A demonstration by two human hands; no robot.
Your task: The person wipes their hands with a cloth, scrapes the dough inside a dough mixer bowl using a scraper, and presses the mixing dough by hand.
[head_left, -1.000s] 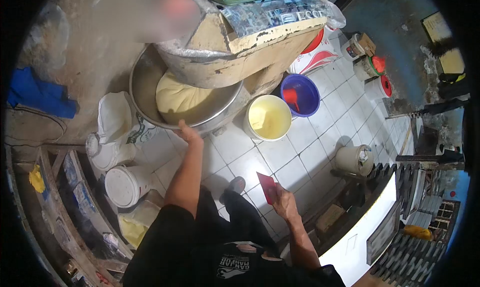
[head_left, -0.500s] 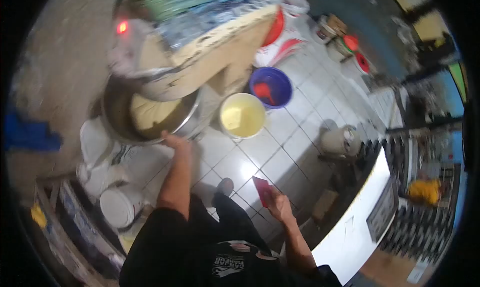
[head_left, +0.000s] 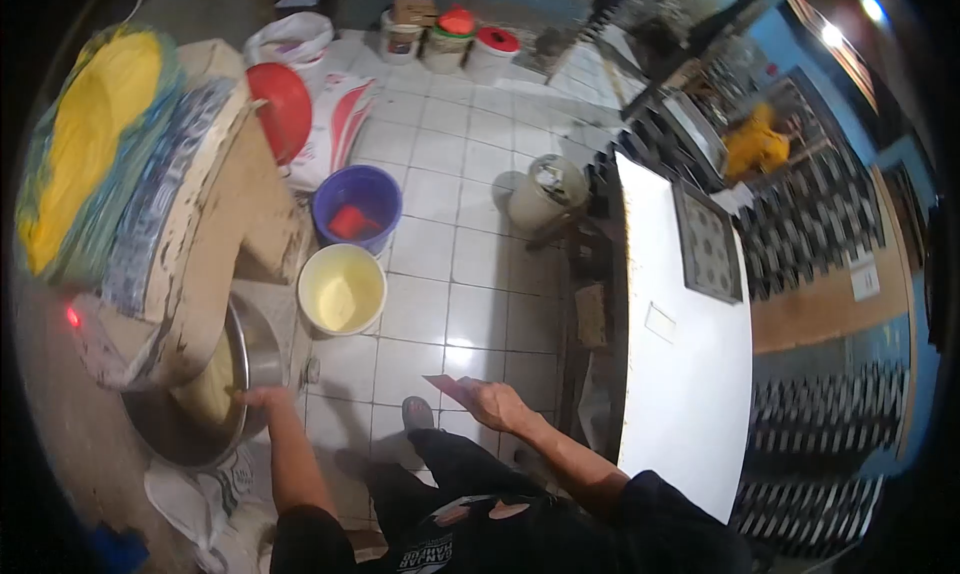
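Note:
My left hand [head_left: 264,398] is closed over the near rim of a large steel mixing bowl [head_left: 262,350] at the lower left. Pale dough [head_left: 208,389] lies inside, partly covered by the beige mixer body [head_left: 190,304] above it. Out over the floor, my right hand [head_left: 497,406] grips a flat red dough scraper [head_left: 449,386], its blade pointing left. A cream bucket [head_left: 343,290] with pale yellow contents stands just beyond the bowl. Behind that bucket is a purple tub [head_left: 358,206] with a red scoop [head_left: 350,222] in it.
To the right runs a white-topped table [head_left: 680,374] bearing a dark mould tray [head_left: 708,242]. Racks of stacked dark trays [head_left: 815,224] line the right wall. A lidded bucket [head_left: 547,194] stands by the table. Sacks [head_left: 335,129] and several tubs sit along the back of the tiled floor [head_left: 430,234].
The view has swung to the right, so the bowl and mixer sit farther left and more of the table shows. My left hand stays at the bowl rim; my right still holds the scraper.

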